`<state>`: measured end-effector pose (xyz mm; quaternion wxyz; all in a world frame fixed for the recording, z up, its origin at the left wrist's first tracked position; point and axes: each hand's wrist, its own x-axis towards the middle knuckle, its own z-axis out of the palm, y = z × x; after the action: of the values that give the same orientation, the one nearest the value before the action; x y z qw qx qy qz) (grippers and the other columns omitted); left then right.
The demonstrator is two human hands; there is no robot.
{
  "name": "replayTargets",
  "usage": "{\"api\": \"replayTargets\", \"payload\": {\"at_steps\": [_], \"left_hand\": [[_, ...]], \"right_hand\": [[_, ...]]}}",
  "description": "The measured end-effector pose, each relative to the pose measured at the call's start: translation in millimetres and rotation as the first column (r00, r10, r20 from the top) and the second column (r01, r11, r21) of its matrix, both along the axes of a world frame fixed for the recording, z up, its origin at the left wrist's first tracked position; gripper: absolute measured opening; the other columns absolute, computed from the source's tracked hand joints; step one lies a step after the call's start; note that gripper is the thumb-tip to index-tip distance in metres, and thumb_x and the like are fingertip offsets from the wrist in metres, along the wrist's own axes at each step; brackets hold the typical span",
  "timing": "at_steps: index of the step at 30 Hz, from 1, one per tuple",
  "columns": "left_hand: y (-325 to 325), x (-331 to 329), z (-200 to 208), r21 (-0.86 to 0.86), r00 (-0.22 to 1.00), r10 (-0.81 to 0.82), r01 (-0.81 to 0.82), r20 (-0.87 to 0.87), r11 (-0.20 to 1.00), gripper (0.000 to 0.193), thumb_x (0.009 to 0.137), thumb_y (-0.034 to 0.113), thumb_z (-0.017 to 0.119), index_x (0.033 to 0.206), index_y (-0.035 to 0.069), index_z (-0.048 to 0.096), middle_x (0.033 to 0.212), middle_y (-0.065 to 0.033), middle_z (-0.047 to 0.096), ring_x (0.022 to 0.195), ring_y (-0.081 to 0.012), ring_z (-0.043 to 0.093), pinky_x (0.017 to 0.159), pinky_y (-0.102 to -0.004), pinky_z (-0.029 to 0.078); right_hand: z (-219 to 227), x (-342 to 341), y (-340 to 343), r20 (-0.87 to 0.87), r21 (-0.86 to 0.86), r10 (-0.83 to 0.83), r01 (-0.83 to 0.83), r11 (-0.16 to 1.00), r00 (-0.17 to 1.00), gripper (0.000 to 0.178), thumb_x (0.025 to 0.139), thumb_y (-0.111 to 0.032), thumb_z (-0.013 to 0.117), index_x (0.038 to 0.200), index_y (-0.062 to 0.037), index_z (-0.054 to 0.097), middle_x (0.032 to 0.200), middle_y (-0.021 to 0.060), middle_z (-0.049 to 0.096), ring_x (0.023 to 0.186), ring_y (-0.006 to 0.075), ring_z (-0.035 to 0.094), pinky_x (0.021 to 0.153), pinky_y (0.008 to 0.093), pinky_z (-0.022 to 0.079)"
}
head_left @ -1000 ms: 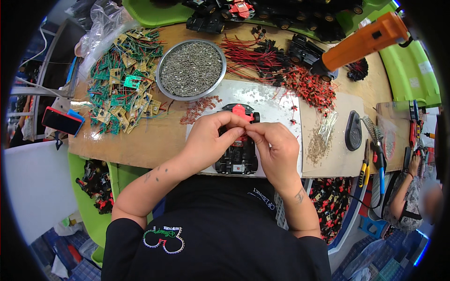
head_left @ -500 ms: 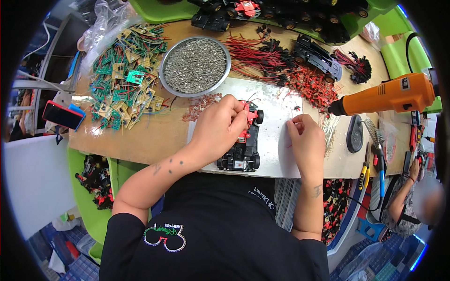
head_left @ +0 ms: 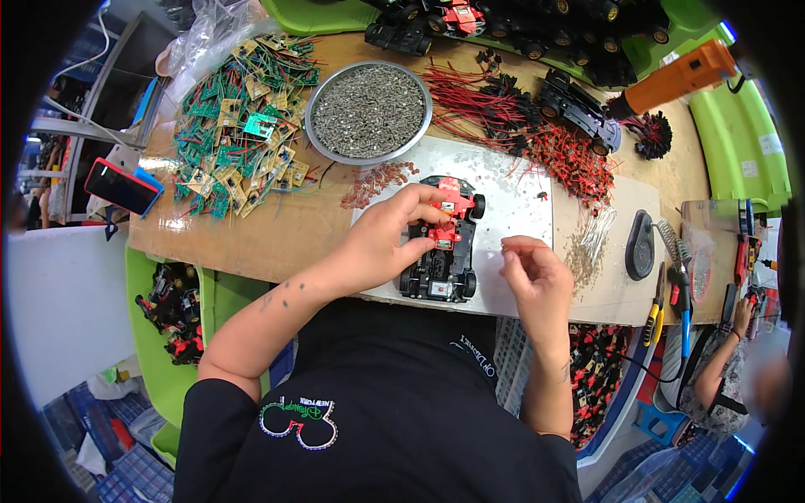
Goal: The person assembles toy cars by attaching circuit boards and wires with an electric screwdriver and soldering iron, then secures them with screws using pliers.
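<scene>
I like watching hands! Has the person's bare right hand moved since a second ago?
Yes. The bare right hand moved right, toward the right edge of the flat white rectangular board.

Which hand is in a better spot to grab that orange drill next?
Probably the right hand: it's nearer the orange drill and away from the toy car, while the left hand is busy at the car. I can't tell whether the right fingers pinch something tiny.

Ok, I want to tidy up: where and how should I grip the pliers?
Grip the pliers by the yellow handles, probably best from the near side with the right hand: the handles point toward the person, and the dark tip points away.
</scene>
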<state>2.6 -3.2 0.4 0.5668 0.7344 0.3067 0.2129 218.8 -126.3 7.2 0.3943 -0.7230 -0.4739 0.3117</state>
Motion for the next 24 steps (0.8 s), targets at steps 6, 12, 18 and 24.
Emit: {"api": "replayTargets", "payload": {"at_steps": [6,12,18,24], "left_hand": [[-13.4,1.5,6.0,0.106,0.994,0.083,-0.09,0.072,0.99,0.048,0.082,0.0,0.069,0.127,0.002,0.052,0.117,-0.0134,0.066,0.114,-0.0279,0.064,0.097,-0.0373,0.05],[-39.2,-10.2,9.0,0.504,0.981,0.19,-0.144,-0.04,0.851,0.016,0.079,0.018,0.079,0.092,0.01,0.074,0.097,-0.0032,0.067,0.091,-0.0226,0.06,0.084,-0.0366,0.045],[-39.1,-10.4,5.5,0.43,0.99,0.135,-0.138,0.038,0.892,0.015,0.082,0.017,0.076,0.095,0.01,0.072,0.096,-0.0018,0.067,0.101,-0.0228,0.057,0.092,-0.036,0.041],[-39.3,-10.9,1.0,0.458,0.99,0.108,-0.054,-0.093,0.887,0.018,0.08,0.02,0.076,0.094,0.011,0.07,0.097,-0.0013,0.066,0.105,-0.0234,0.055,0.094,-0.0388,0.037]], "right_hand": [[5.8,-34.0,-6.0,-0.414,0.045,0.066,-0.052,0.998,0.908,0.01,0.092,0.003,0.064,0.102,0.0028,0.061,0.096,0.0078,0.068,0.079,0.0123,0.069,0.072,0.024,0.056],[8.6,-50.1,-9.2,-0.505,0.133,0.099,-0.037,0.99,0.857,0.013,0.092,0.005,0.063,0.104,0.0034,0.06,0.102,0.0123,0.067,0.081,0.014,0.068,0.072,0.0247,0.056],[2.5,-53.2,-5.4,-0.344,0.167,0.071,-0.014,0.986,0.936,0.009,0.085,0.005,0.07,0.093,0.001,0.067,0.097,0.0091,0.066,0.083,0.0123,0.065,0.072,0.024,0.056],[9.4,-54.2,-3.4,0.281,0.272,0.088,-0.168,0.948,0.956,0.015,0.074,-0.001,0.077,0.086,-0.0033,0.069,0.098,0.0101,0.066,0.086,0.023,0.064,0.075,0.0332,0.051]]}}
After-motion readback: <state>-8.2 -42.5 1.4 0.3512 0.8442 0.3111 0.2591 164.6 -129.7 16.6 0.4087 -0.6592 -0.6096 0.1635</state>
